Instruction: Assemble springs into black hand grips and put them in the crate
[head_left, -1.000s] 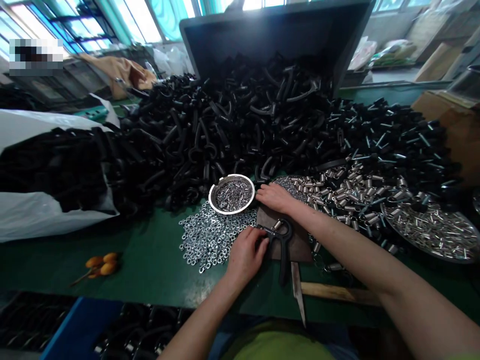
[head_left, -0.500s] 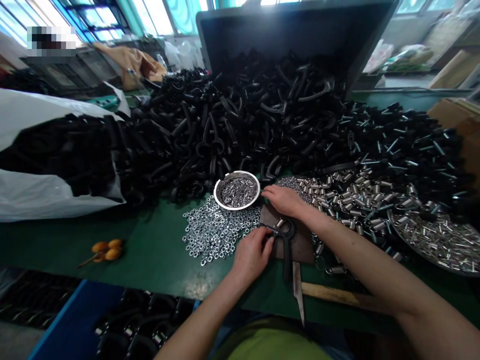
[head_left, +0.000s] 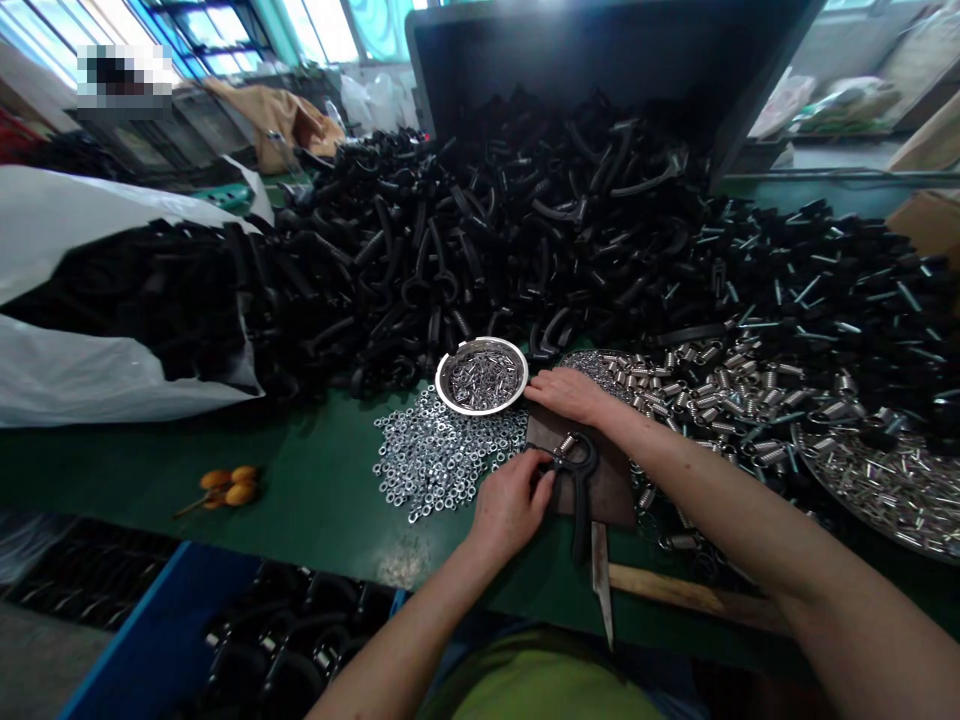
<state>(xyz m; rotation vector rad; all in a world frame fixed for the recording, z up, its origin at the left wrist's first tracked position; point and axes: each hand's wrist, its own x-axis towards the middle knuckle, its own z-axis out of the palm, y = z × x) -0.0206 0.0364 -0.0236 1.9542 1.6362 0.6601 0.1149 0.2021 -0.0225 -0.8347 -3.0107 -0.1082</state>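
Green counter (head_left: 322, 520) carries heaped black parts (head_left: 495, 240) far back. My left hand (head_left: 514, 500) pinches the black clamp (head_left: 581, 490) on the brown plate (head_left: 615, 480), apparently to steady it; my right hand's (head_left: 574, 395) grip, beside the bowl (head_left: 480, 411) of pins (head_left: 487, 380), I cannot judge. Nuts (head_left: 435, 455) lie left, likely for easy reach.

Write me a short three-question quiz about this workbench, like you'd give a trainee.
1. True or false: the left hand holds a black part.

2. Pick one: what lies on the table right at the near side of the bowl?
a) fruit
b) nuts
c) springs

3. Fill in: the table's colour is ____.

Key: 1 true; 2 b; 3 green.
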